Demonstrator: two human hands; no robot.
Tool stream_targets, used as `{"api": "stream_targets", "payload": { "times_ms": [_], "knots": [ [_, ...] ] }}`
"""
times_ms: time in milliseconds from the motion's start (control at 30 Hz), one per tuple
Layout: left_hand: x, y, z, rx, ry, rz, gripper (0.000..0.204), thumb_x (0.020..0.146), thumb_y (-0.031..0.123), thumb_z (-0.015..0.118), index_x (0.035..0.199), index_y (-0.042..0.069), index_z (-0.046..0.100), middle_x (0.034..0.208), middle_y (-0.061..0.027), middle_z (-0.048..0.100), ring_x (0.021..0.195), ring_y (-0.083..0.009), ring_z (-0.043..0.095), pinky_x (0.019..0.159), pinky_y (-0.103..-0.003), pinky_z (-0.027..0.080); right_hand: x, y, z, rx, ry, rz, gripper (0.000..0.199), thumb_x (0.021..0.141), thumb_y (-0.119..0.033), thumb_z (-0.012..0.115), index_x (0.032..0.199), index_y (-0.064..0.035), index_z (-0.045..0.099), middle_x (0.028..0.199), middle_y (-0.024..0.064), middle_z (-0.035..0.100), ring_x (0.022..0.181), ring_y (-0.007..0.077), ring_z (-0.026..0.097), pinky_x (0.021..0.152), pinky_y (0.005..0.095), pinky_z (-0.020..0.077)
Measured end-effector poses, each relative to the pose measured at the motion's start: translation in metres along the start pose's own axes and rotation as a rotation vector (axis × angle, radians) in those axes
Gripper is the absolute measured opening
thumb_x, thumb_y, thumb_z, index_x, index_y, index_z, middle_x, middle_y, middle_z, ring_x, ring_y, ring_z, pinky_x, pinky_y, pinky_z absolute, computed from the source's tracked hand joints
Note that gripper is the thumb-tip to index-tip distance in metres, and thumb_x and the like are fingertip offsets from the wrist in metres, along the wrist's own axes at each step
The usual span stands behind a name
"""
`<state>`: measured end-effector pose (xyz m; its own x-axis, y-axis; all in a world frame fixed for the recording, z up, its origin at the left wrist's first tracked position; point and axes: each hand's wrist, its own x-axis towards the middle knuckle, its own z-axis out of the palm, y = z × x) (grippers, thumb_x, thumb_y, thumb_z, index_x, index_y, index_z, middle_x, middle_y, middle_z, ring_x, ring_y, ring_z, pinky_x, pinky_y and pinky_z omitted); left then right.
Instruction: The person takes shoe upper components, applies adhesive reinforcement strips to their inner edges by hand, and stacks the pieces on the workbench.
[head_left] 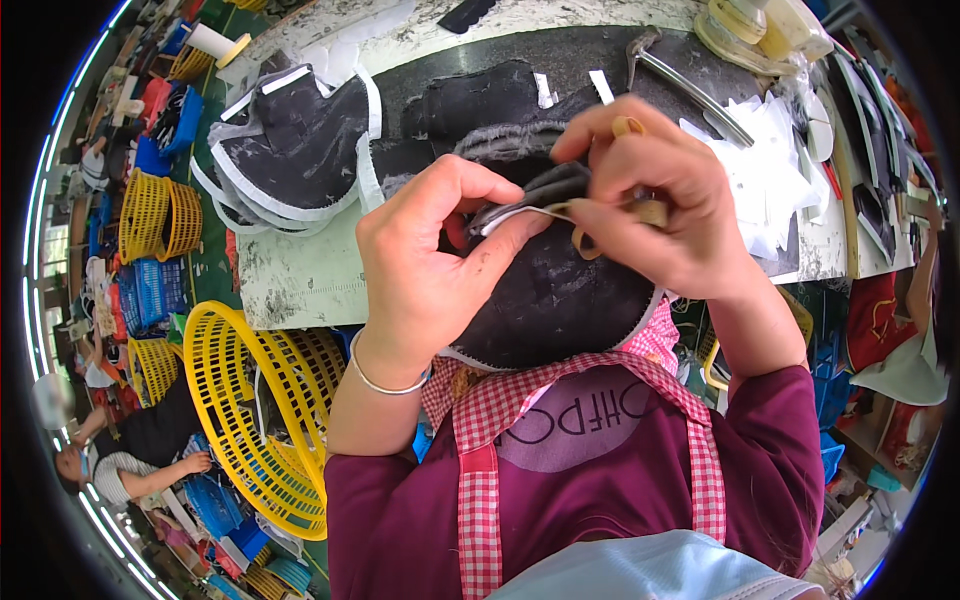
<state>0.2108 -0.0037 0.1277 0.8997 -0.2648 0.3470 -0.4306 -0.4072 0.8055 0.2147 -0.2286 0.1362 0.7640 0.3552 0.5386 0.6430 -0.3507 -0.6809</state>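
Note:
My left hand (428,255) is closed, its thumb and forefinger pinching the folded edge of a black fabric piece (545,300) with a pale border. The piece hangs toward my lap over the front of the table. Close beside, my right hand (665,205) is closed with its thumb and fingers pinched at the same edge. A thin tan strip (585,243) runs among the right fingers and loops below the thumb. Its contact with the fabric edge is partly hidden by my fingers.
Stacked black pieces with white edging (300,150) lie at the table's left. A hammer (695,95) and white sheets (755,175) are at the right, with tape rolls (730,35) behind. A yellow basket (255,420) stands left of me; a seated person (150,450) is farther left.

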Motion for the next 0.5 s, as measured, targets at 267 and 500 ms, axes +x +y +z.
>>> {"api": "stream_targets", "payload": {
  "times_ms": [267, 500],
  "knots": [
    [0.0, -0.003, -0.001, -0.073, -0.066, -0.053, 0.028, 0.082, 0.0, 0.084, 0.107, -0.001, 0.071, 0.089, -0.0009, 0.071, 0.079, -0.0039, 0.063, 0.068, -0.018, 0.048, -0.017, -0.005, -0.014, -0.28, -0.078, 0.07, 0.024, 0.082, -0.007, 0.082, 0.096, -0.0023, 0.063, 0.075, 0.0072, 0.06, 0.06, 0.0184, 0.061, 0.052, 0.0308, 0.0459],
    [0.008, 0.013, 0.003, 0.07, -0.097, 0.161, 0.031, 0.079, 0.0, 0.082, 0.109, -0.001, 0.075, 0.093, -0.0107, 0.073, 0.083, -0.0158, 0.069, 0.07, -0.027, 0.052, -0.017, -0.003, -0.009, -0.358, -0.036, 0.003, 0.014, 0.083, -0.005, 0.077, 0.09, -0.0028, 0.065, 0.077, 0.0088, 0.059, 0.059, 0.0266, 0.063, 0.053, 0.0365, 0.0507]
  ]
}}
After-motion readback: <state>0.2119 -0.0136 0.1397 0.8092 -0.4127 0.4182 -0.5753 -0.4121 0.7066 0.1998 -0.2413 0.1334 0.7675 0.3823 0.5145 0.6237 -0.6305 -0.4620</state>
